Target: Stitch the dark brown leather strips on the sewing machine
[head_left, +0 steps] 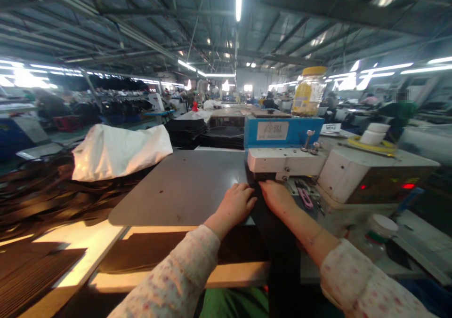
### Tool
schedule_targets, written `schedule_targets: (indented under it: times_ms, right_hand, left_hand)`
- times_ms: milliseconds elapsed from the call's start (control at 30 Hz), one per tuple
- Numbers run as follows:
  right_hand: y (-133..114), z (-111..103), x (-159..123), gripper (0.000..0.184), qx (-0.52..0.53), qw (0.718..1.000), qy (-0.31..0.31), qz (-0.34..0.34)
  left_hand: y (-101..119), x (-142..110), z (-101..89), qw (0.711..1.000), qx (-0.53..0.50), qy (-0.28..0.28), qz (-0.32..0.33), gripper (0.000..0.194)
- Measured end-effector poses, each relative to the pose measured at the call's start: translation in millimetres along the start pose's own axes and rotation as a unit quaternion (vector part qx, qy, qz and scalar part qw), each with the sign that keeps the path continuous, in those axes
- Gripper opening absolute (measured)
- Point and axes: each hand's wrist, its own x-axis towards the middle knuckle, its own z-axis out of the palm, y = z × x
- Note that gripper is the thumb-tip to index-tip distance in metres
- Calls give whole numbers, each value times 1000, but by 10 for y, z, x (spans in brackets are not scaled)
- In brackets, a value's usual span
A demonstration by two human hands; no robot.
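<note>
A long black fabric strip (278, 247) runs from the front of a blue and white machine (286, 155) down over the table edge towards my lap. My left hand (236, 202) is closed on the strip's left edge, with its fingers bent and wrist resting over the grey metal plate (183, 186). On the other edge, my right hand (277, 198) pinches the strip just below the machine's white head, its fingertips partly hidden. Pink-handled thread snips (304, 196) lie right of my right hand.
A white control box (377, 174) with red lights stands right, and a yellow-lidded jar (310, 92) sits on the machine. At left, a white bag (122, 151) lies on brown strips (38, 191). Black stacked pieces (185, 132) are behind the plate; a lidded container (382, 228) stands at right.
</note>
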Motion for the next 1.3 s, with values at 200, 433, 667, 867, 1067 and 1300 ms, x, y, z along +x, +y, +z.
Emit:
schedule_targets:
  times_ms: [200,433,667,867,1067,1300]
  right_hand:
    - [-8,-18,16,30,-6,1000,-4,-8]
    - [3,-2,43,31,-9,1000,2,-20]
    - [-2,-10,48,30,-14,1000,9,-21]
    - [-9,-10,85,28,-10,1000,4,-4]
    - [57,65,122,24,47,998,33,7]
    - [93,104,140,24,82,996,45,10]
  left_hand:
    - [-2,7,2,1000,4,0,-5,28]
    - [-8,25,-15,1000,8,0,-3,28]
    - [-10,17,-7,1000,11,2,0,28]
    - [-19,18,4,1000,12,-4,-5,31]
    - [-17,21,8,1000,12,1,-10,32]
    - [-34,31,24,1000,18,1,-7,32]
